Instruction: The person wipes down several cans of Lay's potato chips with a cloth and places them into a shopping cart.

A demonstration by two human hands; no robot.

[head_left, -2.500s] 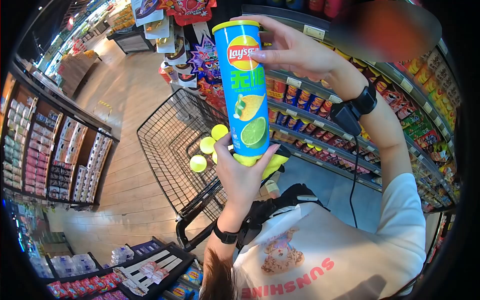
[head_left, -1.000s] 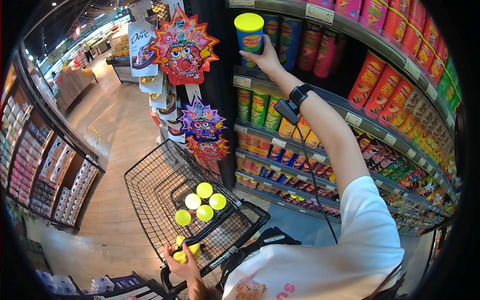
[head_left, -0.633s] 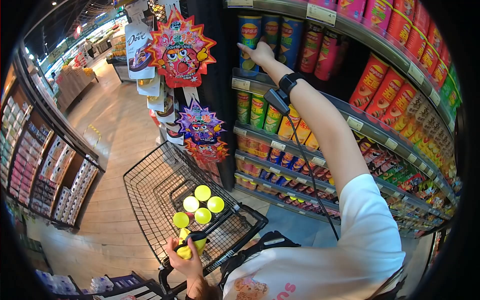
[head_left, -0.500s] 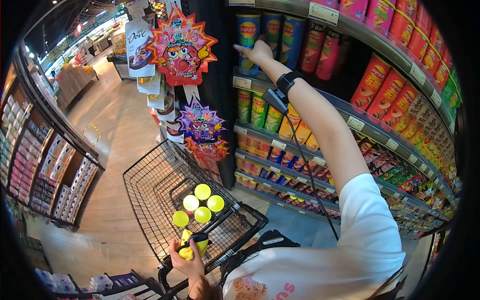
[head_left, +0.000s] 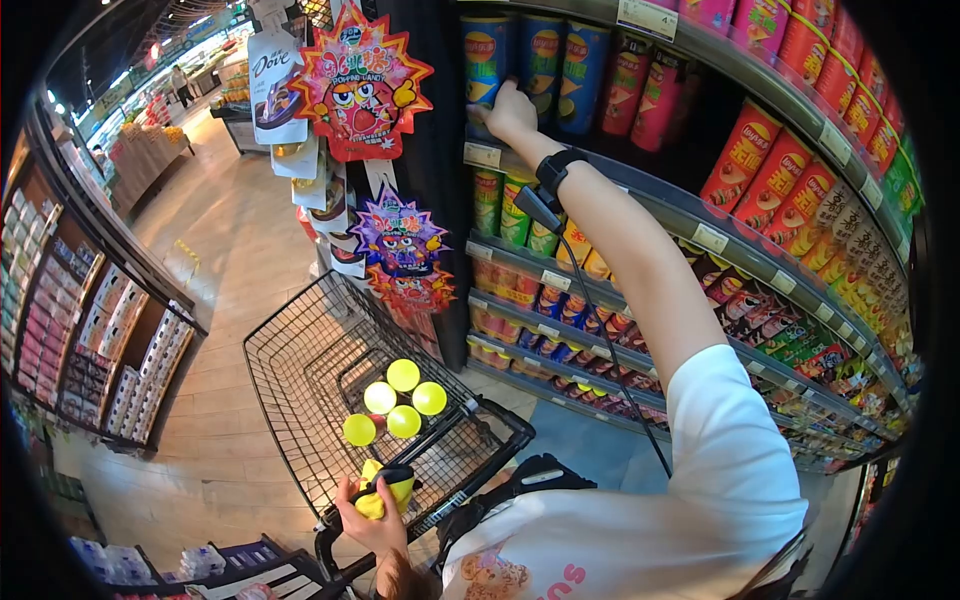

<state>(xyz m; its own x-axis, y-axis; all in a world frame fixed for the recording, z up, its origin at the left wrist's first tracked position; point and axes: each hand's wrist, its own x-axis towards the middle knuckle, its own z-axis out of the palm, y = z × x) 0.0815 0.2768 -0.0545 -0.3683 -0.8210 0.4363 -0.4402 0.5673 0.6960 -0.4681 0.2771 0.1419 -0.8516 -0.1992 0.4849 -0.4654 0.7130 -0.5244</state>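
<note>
At the shelf, my right hand (head_left: 510,113) is closed round the lower part of a blue chip canister (head_left: 484,55), the leftmost in its row. Two more blue canisters (head_left: 541,65) stand just right of it. My left hand (head_left: 375,522) is low, over the cart handle end, with its fingers wrapped round a soft yellow and black item (head_left: 384,492) whose kind I cannot make out. Several canisters with yellow-green lids (head_left: 403,421) stand upright in the black wire shopping cart (head_left: 290,375).
Pink canisters (head_left: 655,95) and red canisters (head_left: 741,155) fill shelf spots further right. Popping candy packs (head_left: 365,90) hang on a strip left of my right hand. A black cable (head_left: 612,345) trails from the device at my right wrist. Another display shelf (head_left: 105,345) stands left.
My right hand has shifted lower on the blue canister, its fingers now closed round it. The canister sits slightly further left in view. My left hand keeps its hold.
</note>
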